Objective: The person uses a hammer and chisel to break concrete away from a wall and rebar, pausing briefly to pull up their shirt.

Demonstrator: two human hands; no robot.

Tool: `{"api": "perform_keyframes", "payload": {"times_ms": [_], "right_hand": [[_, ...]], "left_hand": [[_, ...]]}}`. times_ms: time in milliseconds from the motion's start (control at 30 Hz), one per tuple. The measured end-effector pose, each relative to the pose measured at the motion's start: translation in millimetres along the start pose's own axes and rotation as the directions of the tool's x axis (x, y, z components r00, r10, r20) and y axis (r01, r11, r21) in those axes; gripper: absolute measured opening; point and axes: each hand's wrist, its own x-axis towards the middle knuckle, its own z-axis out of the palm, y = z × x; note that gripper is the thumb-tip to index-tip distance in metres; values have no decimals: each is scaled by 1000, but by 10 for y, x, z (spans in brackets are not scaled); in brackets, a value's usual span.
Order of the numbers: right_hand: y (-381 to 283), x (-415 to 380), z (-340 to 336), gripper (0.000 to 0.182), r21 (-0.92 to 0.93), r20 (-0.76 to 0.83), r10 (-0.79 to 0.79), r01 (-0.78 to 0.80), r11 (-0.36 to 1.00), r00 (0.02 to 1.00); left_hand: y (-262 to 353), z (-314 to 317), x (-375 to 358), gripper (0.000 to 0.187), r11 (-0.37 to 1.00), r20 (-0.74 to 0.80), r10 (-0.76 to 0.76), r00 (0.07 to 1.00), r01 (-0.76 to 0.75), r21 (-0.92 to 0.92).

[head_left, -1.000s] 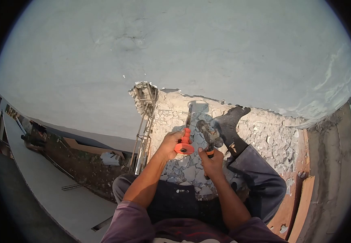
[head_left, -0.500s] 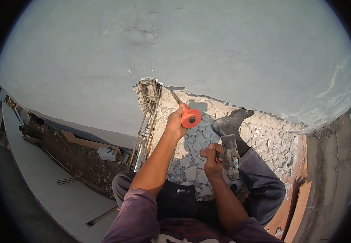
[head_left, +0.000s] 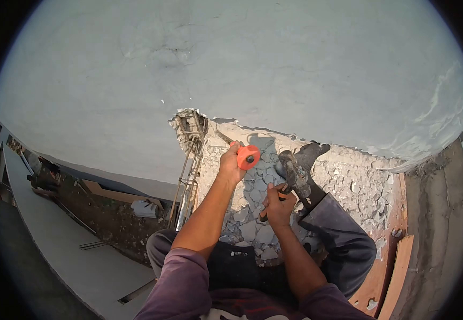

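Observation:
My left hand [head_left: 231, 164] is closed round a chisel with a round orange hand guard [head_left: 249, 158]. The chisel's metal shaft [head_left: 224, 137] points up and left, toward the broken lower edge of the grey wall [head_left: 295, 69]. To the right, my right hand [head_left: 279, 207] grips the orange and black handle of a hammer [head_left: 297, 175]. The hammer's worn head is raised to the right of the chisel guard, apart from it, and overlaps my shoe in view. Broken plaster pieces [head_left: 248, 230] lie below and between my hands.
Exposed steel bars [head_left: 186, 178] run down from a hole in the wall, left of my left hand. My dark shoe [head_left: 312, 156] rests on the rubble. A wooden plank [head_left: 397, 277] lies at the lower right. A lower ground area with debris [head_left: 108, 213] shows at left.
The hammer head has moved up and left, closer to the chisel, as my right hand turned. The chisel and my left hand appear slightly lower and further left, and the view has shifted slightly.

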Motion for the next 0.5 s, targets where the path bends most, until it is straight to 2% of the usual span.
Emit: {"api": "perform_keyframes", "payload": {"times_ms": [67, 167, 200, 300, 333, 433, 500], "right_hand": [[-96, -35, -6, 28, -4, 18, 24, -24, 1000, 1000], [-52, -49, 10, 28, 93, 56, 2, -7, 996, 998], [-47, -47, -13, 28, 60, 60, -1, -2, 998, 998], [-59, -97, -121, 29, -17, 68, -7, 9, 1000, 998], [-85, -127, -172, 29, -31, 70, -8, 11, 999, 998], [-51, -165, -282, 29, -22, 46, 60, -59, 998, 997], [-13, -145, -293, 28, -9, 60, 85, -85, 996, 995]], "left_hand": [[27, -79, -64, 12, 997, 11, -25, 1000, 24, 75], [134, -57, -93, 12, 990, -57, 25, 998, -16, 140], [152, -101, -55, 11, 994, -54, 31, 998, -25, 102], [18, -232, -55, 10, 982, -204, 152, 967, -125, 139], [-17, -288, -86, 13, 984, -224, 178, 958, -170, 56], [-9, -483, -299, 17, 942, -171, 254, 952, -203, 269], [107, -490, -468, 16, 941, -164, 206, 965, -150, 303]]}}
